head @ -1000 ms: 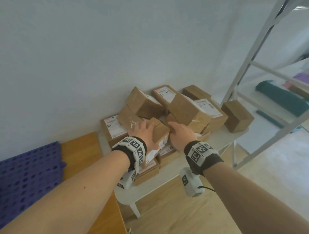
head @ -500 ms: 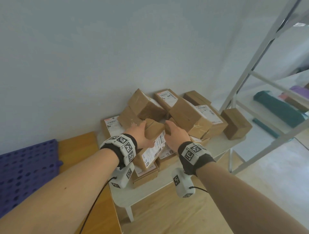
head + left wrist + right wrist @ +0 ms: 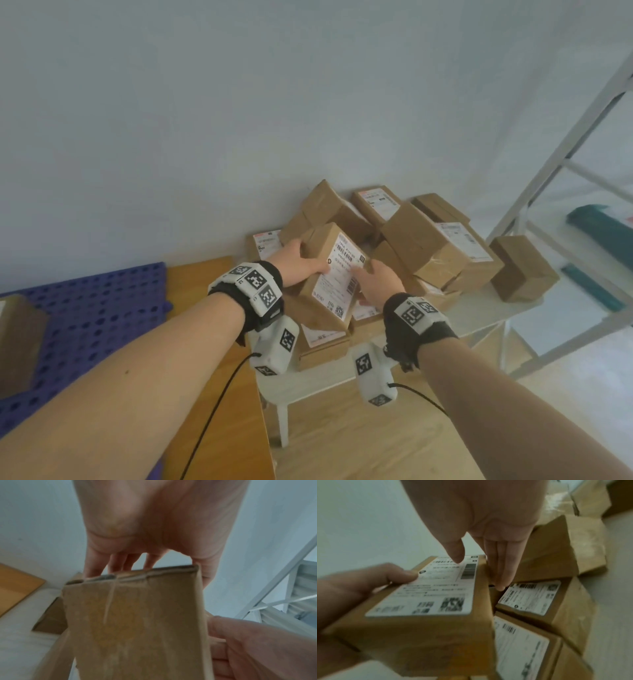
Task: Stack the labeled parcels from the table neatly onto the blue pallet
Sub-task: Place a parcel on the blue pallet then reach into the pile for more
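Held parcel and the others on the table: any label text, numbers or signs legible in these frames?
Held parcel: white label with barcodes and a QR code; text too blurred to read.
Pile parcels: labels too small or blurred.
Wrist bands: black-and-white square markers, no words.
Nothing is legible.

The box [image 3: 330, 274] held between the left hand [image 3: 297, 262] and the right hand [image 3: 378, 284] has a white label [image 3: 339, 279] with black bar codes, square codes and rows of tiny print, but the print is too blurry to read. The boxes just under the right hand [image 3: 529, 599] and the ones past both hands [image 3: 378, 202] have white labels like it, and their words are too small to read too. The bands on both wrists [image 3: 255, 284] show black and white square patterns, not words.
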`<state>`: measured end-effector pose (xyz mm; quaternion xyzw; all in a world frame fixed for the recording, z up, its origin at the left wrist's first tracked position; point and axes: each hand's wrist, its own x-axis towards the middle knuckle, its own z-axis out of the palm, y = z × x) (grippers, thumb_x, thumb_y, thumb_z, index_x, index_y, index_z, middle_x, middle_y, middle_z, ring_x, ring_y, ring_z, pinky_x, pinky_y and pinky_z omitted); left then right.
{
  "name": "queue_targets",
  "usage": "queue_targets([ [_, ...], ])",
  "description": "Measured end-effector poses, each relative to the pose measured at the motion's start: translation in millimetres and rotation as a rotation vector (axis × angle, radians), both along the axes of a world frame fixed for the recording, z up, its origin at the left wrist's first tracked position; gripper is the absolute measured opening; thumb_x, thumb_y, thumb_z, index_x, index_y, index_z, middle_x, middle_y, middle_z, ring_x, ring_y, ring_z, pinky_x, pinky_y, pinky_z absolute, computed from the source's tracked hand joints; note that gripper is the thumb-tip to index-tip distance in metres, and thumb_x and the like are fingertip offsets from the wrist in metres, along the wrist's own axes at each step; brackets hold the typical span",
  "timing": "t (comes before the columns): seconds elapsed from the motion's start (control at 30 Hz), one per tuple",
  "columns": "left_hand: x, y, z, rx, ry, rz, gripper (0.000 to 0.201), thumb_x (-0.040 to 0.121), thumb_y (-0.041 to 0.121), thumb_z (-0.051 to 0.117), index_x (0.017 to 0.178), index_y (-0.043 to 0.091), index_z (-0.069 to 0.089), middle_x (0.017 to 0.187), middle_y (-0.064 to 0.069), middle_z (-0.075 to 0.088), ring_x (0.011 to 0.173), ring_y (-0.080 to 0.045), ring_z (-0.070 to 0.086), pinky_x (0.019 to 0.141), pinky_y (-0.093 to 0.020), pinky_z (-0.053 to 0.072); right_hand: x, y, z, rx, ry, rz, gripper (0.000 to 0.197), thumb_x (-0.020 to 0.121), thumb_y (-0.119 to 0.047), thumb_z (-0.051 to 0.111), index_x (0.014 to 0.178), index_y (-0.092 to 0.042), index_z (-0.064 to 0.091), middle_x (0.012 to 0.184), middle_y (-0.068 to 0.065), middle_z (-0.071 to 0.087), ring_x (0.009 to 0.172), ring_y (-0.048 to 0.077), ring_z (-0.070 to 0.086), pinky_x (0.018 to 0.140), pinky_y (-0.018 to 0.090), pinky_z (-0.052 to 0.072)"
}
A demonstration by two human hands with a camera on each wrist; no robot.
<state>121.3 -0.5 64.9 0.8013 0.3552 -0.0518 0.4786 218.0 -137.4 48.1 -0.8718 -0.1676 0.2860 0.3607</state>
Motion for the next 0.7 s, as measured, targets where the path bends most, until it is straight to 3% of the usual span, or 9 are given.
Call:
queue_targets([
  [0.1,-12,-3,-4,-0.092,-0.074,0.091,0.062,0.086,0.038,0.060,0.138,0.018,0.035,0.122,-0.003,0.060,0.096,-0.020,0.061,0.079,-0.032,0.049,-8,2,-4,0.109,0.178,-0.039,0.043,0.094,-0.032,0.050,0.130,-0.009,0.047,0.118,0.009,0.062,0.097,0.024,0.066,0.071,0.037,0.059],
  [0.2,-27,-8,-6,-0.109,-0.100,0.149,0.051,0.090,0.038,0.054,0.136,0.022,0.037,0.105,0.001,0.063,0.089,-0.017,0.063,0.068,-0.028,0.048,-18,4,-2,0.163,0.205,0.008,0.032,0.095,-0.028,0.049,0.124,-0.015,0.054,0.111,0.005,0.067,0.094,0.021,0.067,0.079,0.040,0.058],
  [0.27,-39,-11,-7,-0.089,-0.108,0.174,0.051,0.091,0.039,0.052,0.137,0.021,0.038,0.109,0.001,0.064,0.088,-0.015,0.063,0.065,-0.025,0.048,-25,5,1,0.210,0.215,0.048,0.026,0.095,-0.025,0.050,0.120,-0.018,0.056,0.108,0.002,0.067,0.092,0.018,0.066,0.080,0.040,0.058],
  [0.37,-60,-11,-5,-0.037,-0.118,0.221,0.047,0.091,0.040,0.052,0.134,0.023,0.041,0.119,0.001,0.063,0.091,-0.014,0.063,0.072,-0.027,0.051,-39,11,1,0.280,0.247,0.102,0.025,0.095,-0.020,0.051,0.119,-0.019,0.056,0.104,-0.001,0.067,0.090,0.016,0.066,0.073,0.033,0.058],
  [0.43,-77,-8,-5,0.019,-0.102,0.254,0.043,0.091,0.044,0.051,0.130,0.024,0.046,0.119,0.002,0.064,0.097,-0.016,0.063,0.084,-0.032,0.051,-51,19,-2,0.304,0.264,0.145,0.029,0.094,-0.017,0.052,0.123,-0.020,0.056,0.109,0.001,0.068,0.095,0.020,0.067,0.077,0.037,0.058],
  [0.53,-104,-1,-3,0.077,-0.028,0.279,0.042,0.092,0.047,0.046,0.127,0.024,0.052,0.120,0.003,0.065,0.102,-0.017,0.063,0.090,-0.034,0.051,-73,33,-8,0.331,0.262,0.209,0.031,0.092,-0.012,0.054,0.122,-0.022,0.057,0.110,0.001,0.068,0.097,0.021,0.067,0.083,0.044,0.057],
  [0.7,-140,10,2,0.170,0.035,0.337,0.032,0.097,0.043,0.043,0.114,0.019,0.055,0.108,0.000,0.063,0.098,-0.019,0.061,0.078,-0.027,0.046,-110,50,-10,0.317,0.225,0.298,0.043,0.089,-0.008,0.058,0.130,-0.021,0.051,0.113,0.000,0.067,0.097,0.018,0.066,0.084,0.041,0.057],
])
